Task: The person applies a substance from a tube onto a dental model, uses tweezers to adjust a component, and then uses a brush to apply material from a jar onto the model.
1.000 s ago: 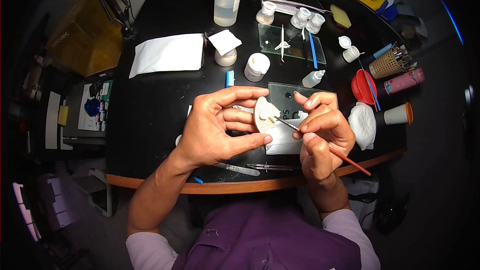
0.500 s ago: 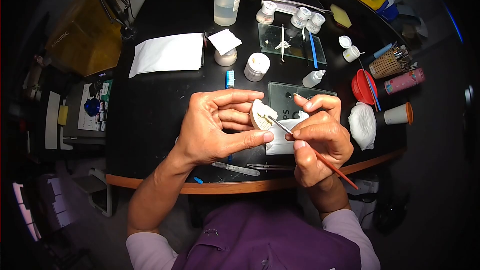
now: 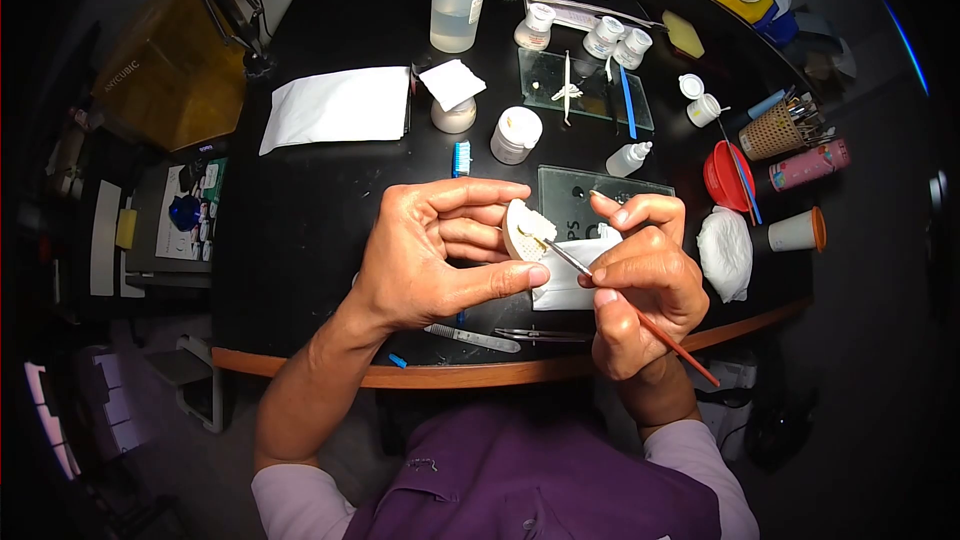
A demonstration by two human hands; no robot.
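Observation:
My left hand (image 3: 430,255) is closed on a pale, curved piece with a pitted or perforated face (image 3: 528,232), which looks like a dental model; its edges sit between my thumb and fingers. In a pencil-like grip, my right hand (image 3: 648,280) holds a thin brush with a red handle (image 3: 677,342) and a metal ferrule. The brush tip meets or nearly meets the piece's face; contact is too small to tell. Beneath my hands lie a folded white tissue (image 3: 560,285) and a dark glass slab (image 3: 580,192).
Tweezers (image 3: 545,335) and a serrated metal tool (image 3: 472,338) lie by the wooden table edge (image 3: 480,377). Beyond my hands stand a white jar (image 3: 516,135), a dropper bottle (image 3: 629,158) and a large bottle (image 3: 459,5). At right are a red bowl (image 3: 724,183) and a cup (image 3: 792,232).
Both hands keep nearly the same pose. The brush and my right hand have shifted very slightly right and down; the whole view has moved a touch.

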